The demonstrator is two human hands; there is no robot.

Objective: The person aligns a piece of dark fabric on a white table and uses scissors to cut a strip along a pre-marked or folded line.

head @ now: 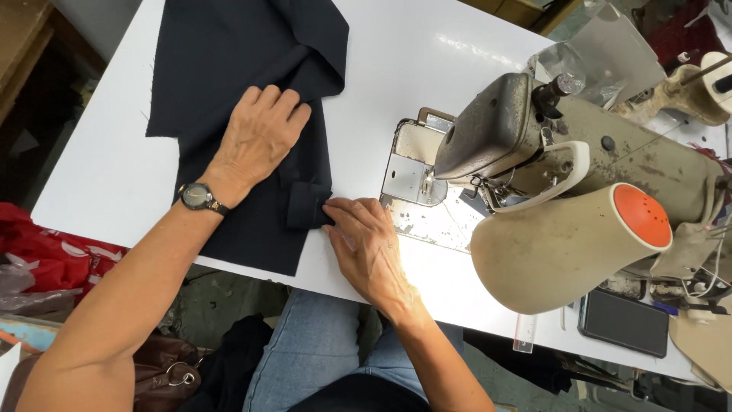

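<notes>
While the dark cloth [229, 84] lies spread over the left part of the white tabletop [412, 69], the left hand [255, 137] rests flat on it, fingers together and stretched out, pressing rather than clasping, so this grip is open and holds nothing closed in. The right hand [366, 244] lies at the cloth's right edge, its fingertips [332, 210] touching a small folded tab [309, 204] of the same dark stuff; whether the fingers pinch the tab or only push against it cannot be told from this view. The cloth looks light, soft and limp: it drapes in loose folds near the top and has no stiffness of its own, so it would likely sag or slide on the smooth tabletop if lifted by one corner. A flat palm to pin it and a pinch at the folded edge seem the safest holds, since the fold could slip open. The sewing machine [564, 175] stands to the right, its needle plate [412, 172] near the right hand but apart from the cloth. A watch [197, 197] sits on the left wrist.
</notes>
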